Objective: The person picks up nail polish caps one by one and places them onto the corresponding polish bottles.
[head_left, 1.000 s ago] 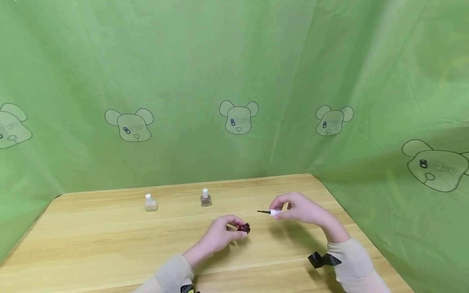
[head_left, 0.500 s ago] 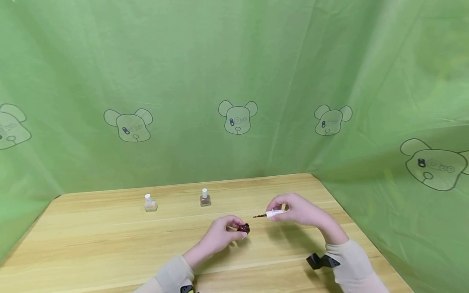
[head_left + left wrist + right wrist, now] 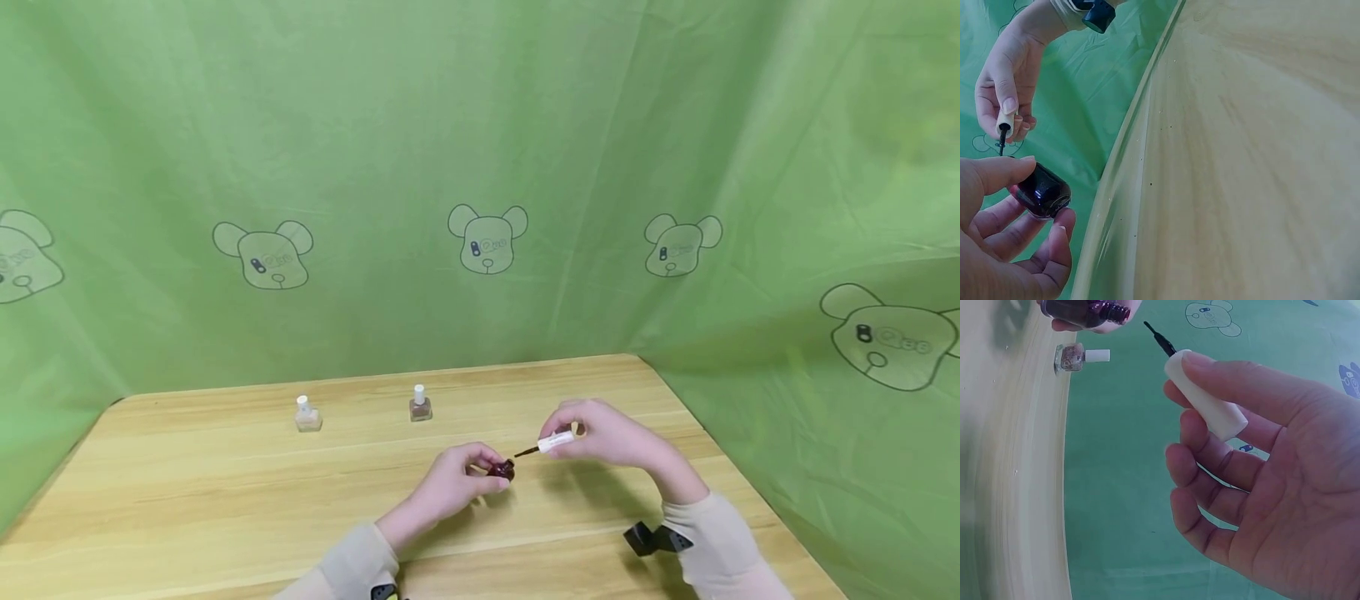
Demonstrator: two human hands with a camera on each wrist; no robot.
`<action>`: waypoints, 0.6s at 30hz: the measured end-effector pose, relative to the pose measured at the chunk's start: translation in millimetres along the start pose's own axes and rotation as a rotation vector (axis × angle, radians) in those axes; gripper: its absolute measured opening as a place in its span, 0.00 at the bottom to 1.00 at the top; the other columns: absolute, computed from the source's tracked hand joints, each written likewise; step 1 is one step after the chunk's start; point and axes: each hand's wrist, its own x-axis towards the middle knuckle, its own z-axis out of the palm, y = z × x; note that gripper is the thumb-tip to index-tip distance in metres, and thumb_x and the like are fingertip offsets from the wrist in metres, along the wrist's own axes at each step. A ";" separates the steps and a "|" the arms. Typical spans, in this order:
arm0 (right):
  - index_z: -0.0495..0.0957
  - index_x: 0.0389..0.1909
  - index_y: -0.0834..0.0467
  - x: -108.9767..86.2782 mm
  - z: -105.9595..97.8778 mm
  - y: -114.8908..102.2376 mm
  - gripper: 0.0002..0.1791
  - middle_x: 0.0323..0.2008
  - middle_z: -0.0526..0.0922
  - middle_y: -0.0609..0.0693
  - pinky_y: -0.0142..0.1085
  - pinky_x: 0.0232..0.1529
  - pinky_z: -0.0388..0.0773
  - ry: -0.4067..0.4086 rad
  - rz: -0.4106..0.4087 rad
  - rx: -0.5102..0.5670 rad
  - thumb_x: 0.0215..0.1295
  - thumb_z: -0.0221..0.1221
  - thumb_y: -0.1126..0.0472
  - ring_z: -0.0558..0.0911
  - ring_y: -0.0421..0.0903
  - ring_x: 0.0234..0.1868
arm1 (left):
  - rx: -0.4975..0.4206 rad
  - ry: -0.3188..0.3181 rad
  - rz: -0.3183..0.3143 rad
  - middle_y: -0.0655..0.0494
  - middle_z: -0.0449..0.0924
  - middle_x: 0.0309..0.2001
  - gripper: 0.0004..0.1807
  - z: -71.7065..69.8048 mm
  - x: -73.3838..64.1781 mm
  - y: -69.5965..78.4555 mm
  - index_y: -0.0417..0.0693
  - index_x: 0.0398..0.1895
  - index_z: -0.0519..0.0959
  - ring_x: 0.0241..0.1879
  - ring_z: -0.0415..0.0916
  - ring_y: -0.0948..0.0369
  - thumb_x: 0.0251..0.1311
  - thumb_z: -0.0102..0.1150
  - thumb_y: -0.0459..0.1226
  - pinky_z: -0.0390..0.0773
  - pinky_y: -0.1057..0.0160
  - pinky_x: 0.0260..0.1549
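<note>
My left hand [image 3: 447, 485] grips a small dark red nail polish bottle [image 3: 1044, 189] by its body, thumb on one side and fingertips on the other. The bottle is uncapped, its threaded neck [image 3: 1117, 314] bare and tipped toward the right. Between thumb and fingers, my right hand [image 3: 603, 433] pinches the white nail polish cap [image 3: 1207, 397]. A dark brush [image 3: 1160, 339] sticks out of the cap and points at the bottle's neck. In the right wrist view a short gap shows between brush tip and neck.
Two more nail polish bottles stand capped on the wooden table [image 3: 225, 500]: a pale one [image 3: 308, 418] at the back left and a brownish one [image 3: 420, 408] nearer the middle. Green curtains [image 3: 375, 125] hang behind and beside the table.
My right hand has come left and slightly down, bringing the brush close to the bottle's neck, and the cap has tilted so the brush points down-left. The left hand has hardly moved.
</note>
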 end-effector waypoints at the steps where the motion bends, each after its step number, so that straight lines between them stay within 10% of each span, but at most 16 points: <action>1: 0.84 0.37 0.49 0.1 0.4 -0.1 0.08 0.36 0.84 0.43 0.31 0.40 0.76 -0.003 -0.003 0.000 0.56 0.68 0.56 0.77 0.34 0.37 | 0.001 -0.001 0.000 0.51 0.83 0.40 0.13 0.4 0.1 -0.5 0.46 0.41 0.81 0.28 0.77 0.65 0.52 0.70 0.36 0.84 0.60 0.27; 18: 0.85 0.36 0.51 3.1 6.5 -0.6 0.07 0.35 0.84 0.43 0.36 0.38 0.79 -0.015 -0.019 -0.005 0.56 0.68 0.58 0.77 0.33 0.35 | 0.005 -0.009 -0.009 0.51 0.83 0.39 0.13 1.9 -0.6 1.7 0.45 0.41 0.81 0.30 0.77 0.62 0.52 0.70 0.36 0.84 0.58 0.26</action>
